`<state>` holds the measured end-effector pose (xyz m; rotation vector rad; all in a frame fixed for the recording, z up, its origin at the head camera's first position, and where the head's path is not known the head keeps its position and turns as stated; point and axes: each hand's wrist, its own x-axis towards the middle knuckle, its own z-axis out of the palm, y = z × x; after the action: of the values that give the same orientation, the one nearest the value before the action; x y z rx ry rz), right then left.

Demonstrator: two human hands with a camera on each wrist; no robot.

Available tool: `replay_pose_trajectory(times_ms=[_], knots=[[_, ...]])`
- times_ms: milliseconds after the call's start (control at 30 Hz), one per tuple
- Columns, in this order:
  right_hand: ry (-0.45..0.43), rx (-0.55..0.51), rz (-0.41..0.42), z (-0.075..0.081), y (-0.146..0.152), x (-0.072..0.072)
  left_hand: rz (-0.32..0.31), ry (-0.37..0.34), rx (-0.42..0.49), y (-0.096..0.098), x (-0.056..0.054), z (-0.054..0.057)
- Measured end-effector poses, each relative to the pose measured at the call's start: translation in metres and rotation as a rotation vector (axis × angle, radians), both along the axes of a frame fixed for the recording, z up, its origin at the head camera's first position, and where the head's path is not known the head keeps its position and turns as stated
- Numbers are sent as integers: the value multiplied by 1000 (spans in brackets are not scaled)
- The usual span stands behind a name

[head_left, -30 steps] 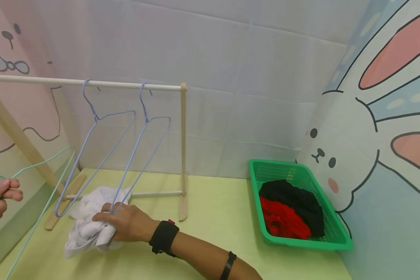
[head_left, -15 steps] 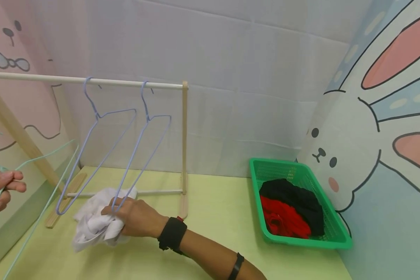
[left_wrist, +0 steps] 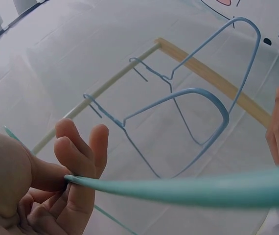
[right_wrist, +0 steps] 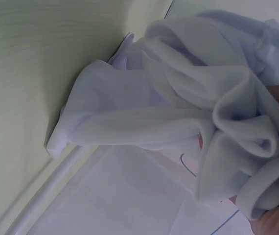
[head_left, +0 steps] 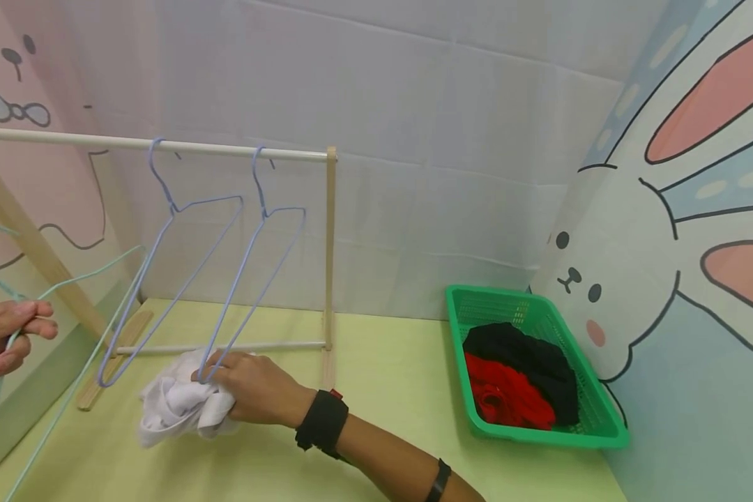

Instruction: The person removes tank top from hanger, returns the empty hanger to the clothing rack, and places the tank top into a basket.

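Observation:
At the left edge of the head view, my left hand [head_left: 15, 338] pinches a mint-green wire hanger [head_left: 94, 276]. The left wrist view shows that hanger's wire [left_wrist: 188, 192] between thumb and fingers. My right hand [head_left: 263, 390] grips a bunched white garment [head_left: 182, 404] just above the yellow table, under the rack's lower end. Most of its fingertips are hidden by cloth. Folds of the garment [right_wrist: 174, 112] hang loosely in the right wrist view; its kind cannot be made out. Two lavender hangers [head_left: 171, 208] hang bare from the rod, in front of the garment and right hand.
A rack with a white rod [head_left: 207, 148] and wooden post [head_left: 330, 258] stands at the left. Toward the right, a green basket [head_left: 552, 438] holds red cloth [head_left: 508, 394] and black cloth [head_left: 530, 362]. Cartoon-printed walls enclose the yellow table [head_left: 389, 390].
The white garment has shifted slightly to the right in my right hand's grip. My left hand, with the mint-green hanger, has come a little further in from the left. The lavender hangers stay put.

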<state>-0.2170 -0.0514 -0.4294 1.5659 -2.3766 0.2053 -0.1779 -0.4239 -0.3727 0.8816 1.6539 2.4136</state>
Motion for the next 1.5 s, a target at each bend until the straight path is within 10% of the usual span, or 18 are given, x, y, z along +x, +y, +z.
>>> replay_pose_trajectory(times_ms=[300,633,867,1267,1500], knots=[[5,-91,-10,-1,20,2,220,-55,-125,-10,-4,-7],[-27,-187,23,1,41,4,198,-43,-112,-10,-8,1],[-25,-226,22,5,58,9,42,17,-12,-3,-13,15],[-37,-287,28,10,79,10,5,8,0,2,-15,39],[-16,-318,25,17,93,11,7,27,16,-6,-27,34]])
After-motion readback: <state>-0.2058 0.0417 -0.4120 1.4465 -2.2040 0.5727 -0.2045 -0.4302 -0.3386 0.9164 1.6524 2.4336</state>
